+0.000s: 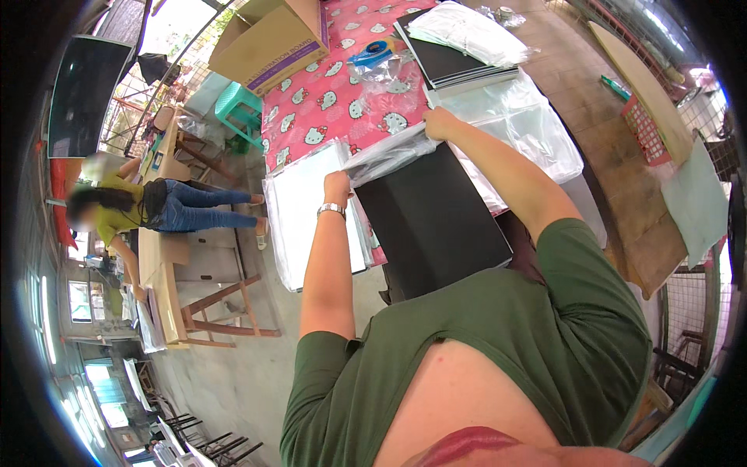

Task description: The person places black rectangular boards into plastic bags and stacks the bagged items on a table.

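Observation:
Both hands grip a clear plastic bag (395, 153), stretched between them along the far edge of a stack of black boards (436, 222). My left hand (337, 187) is closed on the bag's left end, its wrist wearing a metal watch. Farther out, my right hand (441, 124) is closed on the other end. The boards lie close to my body, and whether the bag covers any of them I cannot tell. Left of them is a stack of white sheets in clear plastic (311, 226). More clear plastic bags (529, 124) lie to the right.
A pink patterned cloth (303, 117) covers the table. On it stand an open cardboard box (272, 47), a blue tape roll (373, 53) and black boards (420, 50) under white plastic. A person (148, 202) works at another table on the left, near a green stool (237, 113).

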Demonstrator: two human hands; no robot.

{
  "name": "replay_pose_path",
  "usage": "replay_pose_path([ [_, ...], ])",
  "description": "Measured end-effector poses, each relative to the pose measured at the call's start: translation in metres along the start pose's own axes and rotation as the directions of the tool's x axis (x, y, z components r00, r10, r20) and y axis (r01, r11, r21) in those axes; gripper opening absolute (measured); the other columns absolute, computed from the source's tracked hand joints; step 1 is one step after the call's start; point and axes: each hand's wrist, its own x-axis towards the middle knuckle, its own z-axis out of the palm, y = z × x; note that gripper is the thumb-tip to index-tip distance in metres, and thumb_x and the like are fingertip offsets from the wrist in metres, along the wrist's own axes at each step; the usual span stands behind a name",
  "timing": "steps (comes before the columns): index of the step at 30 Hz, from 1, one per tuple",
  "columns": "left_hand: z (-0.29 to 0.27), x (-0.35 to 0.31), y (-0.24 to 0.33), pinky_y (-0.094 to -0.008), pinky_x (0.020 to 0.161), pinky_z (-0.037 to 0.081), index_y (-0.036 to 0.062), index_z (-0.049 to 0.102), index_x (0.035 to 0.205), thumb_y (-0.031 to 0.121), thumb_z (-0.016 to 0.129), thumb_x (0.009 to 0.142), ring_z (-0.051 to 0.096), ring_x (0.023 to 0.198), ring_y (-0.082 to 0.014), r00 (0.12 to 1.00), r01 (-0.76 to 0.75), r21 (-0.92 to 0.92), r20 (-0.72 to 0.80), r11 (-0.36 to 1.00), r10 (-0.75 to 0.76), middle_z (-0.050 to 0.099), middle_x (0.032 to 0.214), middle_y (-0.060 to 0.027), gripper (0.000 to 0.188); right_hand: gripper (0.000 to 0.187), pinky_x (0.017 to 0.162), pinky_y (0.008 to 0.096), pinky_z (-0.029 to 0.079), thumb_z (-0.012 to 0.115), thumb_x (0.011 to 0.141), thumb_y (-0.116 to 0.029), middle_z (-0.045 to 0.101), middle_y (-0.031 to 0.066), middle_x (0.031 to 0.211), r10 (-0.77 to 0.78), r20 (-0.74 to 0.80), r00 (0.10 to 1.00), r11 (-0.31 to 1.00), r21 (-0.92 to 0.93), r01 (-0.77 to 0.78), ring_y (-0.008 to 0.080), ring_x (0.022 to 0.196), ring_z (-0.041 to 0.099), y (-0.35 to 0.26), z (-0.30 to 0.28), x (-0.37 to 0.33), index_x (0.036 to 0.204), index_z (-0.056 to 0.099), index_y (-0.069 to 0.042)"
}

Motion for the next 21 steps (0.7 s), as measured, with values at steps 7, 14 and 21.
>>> replay_pose_path([
  [7, -0.014, -0.036, 0.043, -0.0354, 0.057, 0.049, 0.0016, 0.057, 0.094, 0.024, 0.049, 0.083, 0.051, 0.068, -0.0206, 0.993, 0.084, -0.230, -0.058, 0.970, -0.100, 0.052, 0.080, -0.0080, 0.026, 0.022, 0.079, 0.0427, 0.046, 0.050, 0.074, -0.017, 0.062, 0.0214, 0.088, 0.007, -0.353, 0.936, 0.976, 0.204, 0.070, 0.0368, 0.085, 0.059, -0.009, -0.046, -0.023, 0.087, 0.062, -0.003],
  [14, -0.053, -0.056, 0.064, -0.0313, 0.058, 0.043, 0.0065, 0.056, 0.089, 0.034, 0.059, 0.079, 0.048, 0.068, -0.0165, 0.995, 0.014, -0.287, -0.088, 0.958, -0.041, 0.052, 0.080, -0.0037, 0.029, 0.025, 0.076, 0.0417, 0.045, 0.049, 0.075, -0.020, 0.061, 0.0218, 0.090, -0.034, -0.298, 0.954, 0.908, 0.389, 0.153, 0.0339, 0.085, 0.059, -0.043, -0.137, -0.046, 0.088, 0.061, -0.002],
  [21, -0.131, -0.235, 0.174, -0.0216, 0.046, 0.027, -0.0004, 0.062, 0.074, 0.016, 0.056, 0.082, 0.041, 0.055, -0.0037, 0.883, -0.468, -0.365, -0.163, 0.805, 0.440, 0.049, 0.062, 0.0034, 0.019, 0.032, 0.049, 0.0218, 0.040, 0.052, 0.084, -0.018, 0.060, 0.0007, 0.076, -0.007, -0.206, 0.978, 0.326, 0.925, 0.197, 0.0031, 0.057, 0.050, -0.051, -0.251, -0.164, 0.109, 0.056, 0.000],
])
